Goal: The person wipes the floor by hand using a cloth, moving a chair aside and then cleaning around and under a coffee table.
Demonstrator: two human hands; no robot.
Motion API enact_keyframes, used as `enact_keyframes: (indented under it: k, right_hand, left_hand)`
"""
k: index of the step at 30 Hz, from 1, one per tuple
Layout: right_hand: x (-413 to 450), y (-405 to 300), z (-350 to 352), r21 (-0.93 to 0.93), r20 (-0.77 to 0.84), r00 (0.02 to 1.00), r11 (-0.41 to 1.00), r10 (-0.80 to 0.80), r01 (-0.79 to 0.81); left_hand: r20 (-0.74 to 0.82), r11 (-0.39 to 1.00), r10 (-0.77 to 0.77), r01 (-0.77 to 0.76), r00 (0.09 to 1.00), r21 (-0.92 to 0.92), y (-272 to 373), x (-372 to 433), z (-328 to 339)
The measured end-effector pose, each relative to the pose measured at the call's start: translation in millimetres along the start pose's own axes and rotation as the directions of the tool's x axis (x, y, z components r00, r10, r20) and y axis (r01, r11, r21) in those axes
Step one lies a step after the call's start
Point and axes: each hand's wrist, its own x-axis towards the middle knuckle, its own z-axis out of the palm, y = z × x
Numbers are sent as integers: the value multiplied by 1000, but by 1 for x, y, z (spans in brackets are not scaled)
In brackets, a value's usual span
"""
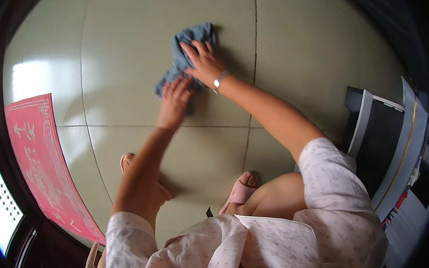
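A crumpled blue-grey cloth [195, 33] lies on the tiled floor [142, 37] in front of me. My right hand [205, 61] holds its upper part down against the tile, fingers spread over the fabric. On that wrist sits a metal watch or bracelet [220, 81]. At the cloth's lower end, my left hand [176, 99] has its fingertips curled onto the fabric. Both arms reach forward from short printed sleeves. The cloth beneath my palms is hidden.
My feet wear pink slippers [241, 192]. To the left lies a red mat [38, 155] with light characters, beside a dark door with patterned glass panes [1, 211]. A grey and black cabinet-like object [380, 132] stands on the right. Dark grout lines [256, 36] cross the floor.
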Motion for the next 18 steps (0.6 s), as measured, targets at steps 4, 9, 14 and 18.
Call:
enact_keyframes:
  k: [4,9,14,18]
  right_hand:
    - [65,-5,20,-41,-182,983,999,13,-21]
    - [37,-31,-12,195,-305,950,981,68,-8]
    - [-65,-72,-46,145,48,985,975,165,-170]
    - [-123,-67,-21,-138,335,942,990,31,16]
  left_hand:
    - [-59,993,43,-49,997,-107,-63,46,-39]
    - [20,974,136,-130,990,-185,-59,41,-107]
    - [323,882,466,-406,823,-239,-45,-16,-137]
    - [508,825,529,-551,679,-123,-60,-67,-116]
